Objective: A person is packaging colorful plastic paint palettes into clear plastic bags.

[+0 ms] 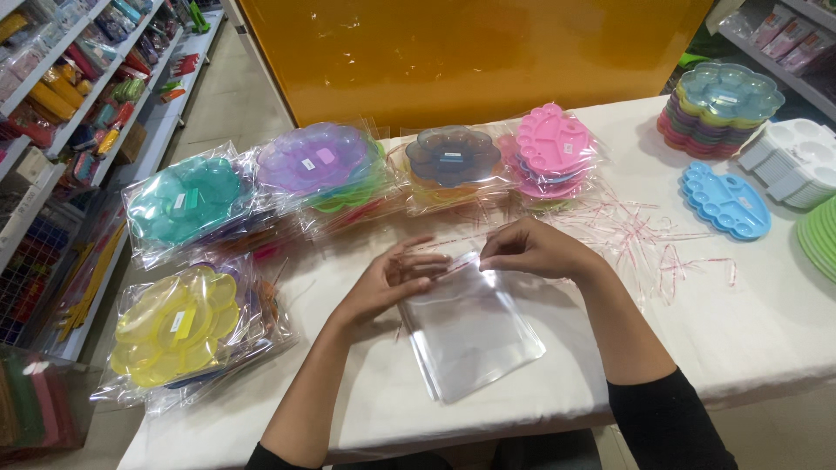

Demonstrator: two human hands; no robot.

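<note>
Hands at the tabletop's [766, 348] near edge: left hand [387, 283] and right hand [531, 250], grips pinched shut, hold the top edge of a clear plastic bag [470, 331]; bagged colour palettes [183, 326] line the left edge.

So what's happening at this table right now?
A person sits at a white table, both hands at the top edge of a clear plastic bag lying flat. The left hand and right hand pinch its opening. Bagged stacks of flower-shaped paint palettes lie along the far and left sides; unwrapped palettes and peeled strips lie to the right.
</note>
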